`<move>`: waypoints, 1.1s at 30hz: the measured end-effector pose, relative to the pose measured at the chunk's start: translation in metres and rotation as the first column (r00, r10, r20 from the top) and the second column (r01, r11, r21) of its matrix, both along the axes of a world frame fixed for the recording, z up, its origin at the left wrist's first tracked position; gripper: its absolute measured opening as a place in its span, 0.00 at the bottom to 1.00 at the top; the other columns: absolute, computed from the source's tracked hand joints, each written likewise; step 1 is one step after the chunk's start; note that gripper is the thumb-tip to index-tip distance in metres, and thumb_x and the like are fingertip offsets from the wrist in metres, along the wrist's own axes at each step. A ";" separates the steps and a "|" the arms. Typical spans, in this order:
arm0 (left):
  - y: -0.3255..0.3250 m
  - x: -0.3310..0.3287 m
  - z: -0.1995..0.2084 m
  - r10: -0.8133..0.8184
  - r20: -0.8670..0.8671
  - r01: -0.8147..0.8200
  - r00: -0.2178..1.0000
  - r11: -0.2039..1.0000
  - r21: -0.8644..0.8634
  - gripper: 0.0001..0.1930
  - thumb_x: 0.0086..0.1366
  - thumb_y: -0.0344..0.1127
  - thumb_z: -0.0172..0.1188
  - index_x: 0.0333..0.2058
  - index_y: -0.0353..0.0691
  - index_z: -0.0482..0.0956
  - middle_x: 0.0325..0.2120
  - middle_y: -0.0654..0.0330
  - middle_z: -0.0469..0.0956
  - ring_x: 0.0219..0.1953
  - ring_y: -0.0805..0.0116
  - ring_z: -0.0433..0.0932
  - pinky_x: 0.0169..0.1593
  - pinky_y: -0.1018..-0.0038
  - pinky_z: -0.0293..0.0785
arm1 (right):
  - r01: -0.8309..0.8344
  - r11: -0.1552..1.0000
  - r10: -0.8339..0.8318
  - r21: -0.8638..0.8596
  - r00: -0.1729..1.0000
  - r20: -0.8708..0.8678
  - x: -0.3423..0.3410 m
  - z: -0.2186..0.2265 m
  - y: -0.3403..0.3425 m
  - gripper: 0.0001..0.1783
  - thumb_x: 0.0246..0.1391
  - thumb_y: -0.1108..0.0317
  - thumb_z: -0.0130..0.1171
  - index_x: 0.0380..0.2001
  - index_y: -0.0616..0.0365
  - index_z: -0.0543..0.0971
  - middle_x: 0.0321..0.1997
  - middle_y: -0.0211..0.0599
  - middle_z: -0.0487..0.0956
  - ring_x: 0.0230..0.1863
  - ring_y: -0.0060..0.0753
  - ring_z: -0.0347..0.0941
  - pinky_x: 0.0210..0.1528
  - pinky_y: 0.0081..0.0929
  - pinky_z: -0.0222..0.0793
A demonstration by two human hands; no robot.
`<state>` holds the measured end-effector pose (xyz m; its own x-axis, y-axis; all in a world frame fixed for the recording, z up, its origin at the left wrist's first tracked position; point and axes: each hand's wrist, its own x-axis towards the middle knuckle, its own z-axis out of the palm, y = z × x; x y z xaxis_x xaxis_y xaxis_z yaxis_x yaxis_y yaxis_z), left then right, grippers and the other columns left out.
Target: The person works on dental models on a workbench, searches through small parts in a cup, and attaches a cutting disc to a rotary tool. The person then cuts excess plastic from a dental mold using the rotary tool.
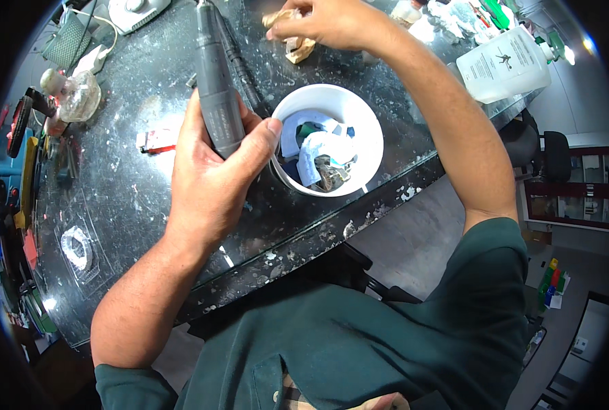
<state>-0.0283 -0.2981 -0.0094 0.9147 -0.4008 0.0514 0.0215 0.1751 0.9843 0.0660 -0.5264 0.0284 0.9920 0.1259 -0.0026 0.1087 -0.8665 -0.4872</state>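
Observation:
My left hand [212,164] is wrapped round a dark grey rotary handpiece [219,102], which points away from me with its narrow end at the top edge. Just right of my left thumb stands a white plastic bucket [369,133], with blue, white and dark scraps [325,150] inside. At the far side of the table my right hand [328,24] has its fingers closed on a crumpled tan scrap [280,17], partly hidden by the fingers. Another folded tan scrap [300,51] lies on the table just below that hand.
A black cable [239,61] runs behind the handpiece. A red-and-white small item [157,141] and a glass jar [80,96] are on the left. A large translucent jug [503,65] stands at the right. The speckled black table [140,212] ends in front of my body.

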 end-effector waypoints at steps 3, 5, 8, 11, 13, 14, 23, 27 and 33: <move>0.004 0.004 -0.002 0.004 0.032 -0.005 0.999 0.999 0.043 0.15 0.61 0.30 0.66 0.41 0.39 0.67 0.29 0.64 0.72 0.30 0.79 0.72 0.34 0.81 0.69 | 0.084 0.993 -0.052 -0.083 0.942 0.330 -0.029 0.007 0.027 0.27 0.50 0.49 0.65 0.41 0.65 0.81 0.38 0.50 0.81 0.39 0.44 0.79 0.44 0.36 0.74; 0.006 0.004 -0.002 0.006 0.029 -0.007 1.000 0.999 0.040 0.15 0.61 0.30 0.65 0.41 0.39 0.67 0.29 0.64 0.72 0.31 0.79 0.72 0.34 0.81 0.68 | 0.000 0.986 0.071 -0.165 0.904 0.423 -0.060 0.044 0.032 0.24 0.52 0.54 0.65 0.45 0.62 0.80 0.43 0.42 0.78 0.41 0.37 0.75 0.44 0.35 0.72; 0.005 0.000 0.001 -0.009 0.028 0.007 1.000 0.997 0.072 0.15 0.61 0.30 0.65 0.41 0.39 0.67 0.29 0.65 0.72 0.30 0.79 0.71 0.33 0.81 0.68 | -0.237 0.971 0.234 0.002 0.960 0.152 -0.098 0.068 0.017 0.12 0.47 0.76 0.67 0.38 0.57 0.85 0.32 0.26 0.81 0.28 0.20 0.74 0.28 0.23 0.67; 0.004 -0.001 0.004 0.012 -0.045 -0.011 0.999 1.000 0.019 0.13 0.62 0.31 0.64 0.39 0.39 0.68 0.28 0.65 0.73 0.28 0.81 0.70 0.33 0.81 0.67 | -0.585 0.795 0.607 -0.160 0.766 0.212 -0.103 0.041 0.022 0.09 0.44 0.67 0.66 0.31 0.55 0.86 0.30 0.38 0.83 0.33 0.41 0.81 0.38 0.33 0.77; 0.008 0.003 0.002 0.004 0.010 -0.005 1.000 0.993 0.122 0.12 0.62 0.31 0.64 0.38 0.39 0.69 0.28 0.67 0.72 0.28 0.82 0.69 0.33 0.82 0.66 | -0.490 0.797 0.566 -0.353 0.809 0.156 -0.107 0.031 0.035 0.09 0.45 0.66 0.65 0.31 0.57 0.85 0.30 0.43 0.84 0.35 0.45 0.82 0.39 0.37 0.79; 0.007 0.003 0.002 -0.005 0.013 0.003 1.000 0.992 0.124 0.12 0.62 0.31 0.64 0.38 0.39 0.69 0.28 0.67 0.72 0.28 0.82 0.69 0.33 0.82 0.66 | -0.463 0.783 0.558 -0.415 0.817 0.143 -0.108 0.028 0.039 0.09 0.46 0.63 0.65 0.30 0.54 0.84 0.29 0.40 0.83 0.33 0.44 0.81 0.36 0.37 0.78; 0.006 0.002 -0.001 0.058 -0.013 -0.056 0.998 0.995 0.081 0.10 0.65 0.33 0.61 0.40 0.39 0.70 0.29 0.67 0.71 0.30 0.82 0.68 0.35 0.82 0.65 | -0.373 0.805 0.506 -0.462 0.837 0.206 -0.110 0.017 0.046 0.10 0.48 0.59 0.64 0.29 0.53 0.82 0.27 0.38 0.82 0.32 0.43 0.81 0.34 0.38 0.77; 0.009 0.004 -0.001 0.058 -0.086 -0.052 0.995 0.996 0.073 0.10 0.65 0.33 0.60 0.42 0.39 0.70 0.30 0.66 0.71 0.33 0.79 0.69 0.38 0.80 0.68 | -0.328 0.839 0.449 -0.433 0.868 0.211 -0.116 0.018 0.054 0.10 0.47 0.61 0.64 0.28 0.56 0.80 0.28 0.38 0.82 0.33 0.42 0.81 0.33 0.36 0.77; 0.002 0.003 -0.009 0.009 -0.100 -0.025 0.995 0.987 -0.159 0.12 0.65 0.31 0.61 0.42 0.40 0.68 0.29 0.67 0.69 0.29 0.81 0.68 0.32 0.80 0.65 | -0.417 0.748 0.611 -0.517 0.738 0.287 -0.110 0.017 0.045 0.05 0.48 0.67 0.59 0.26 0.55 0.82 0.28 0.39 0.83 0.29 0.41 0.82 0.29 0.34 0.77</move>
<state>-0.0249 -0.2958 -0.0185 0.9250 -0.3792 0.0224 0.1132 0.3315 0.9366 -0.0439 -0.4817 0.0459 0.6810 0.6991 0.2178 0.7001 -0.7088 0.0862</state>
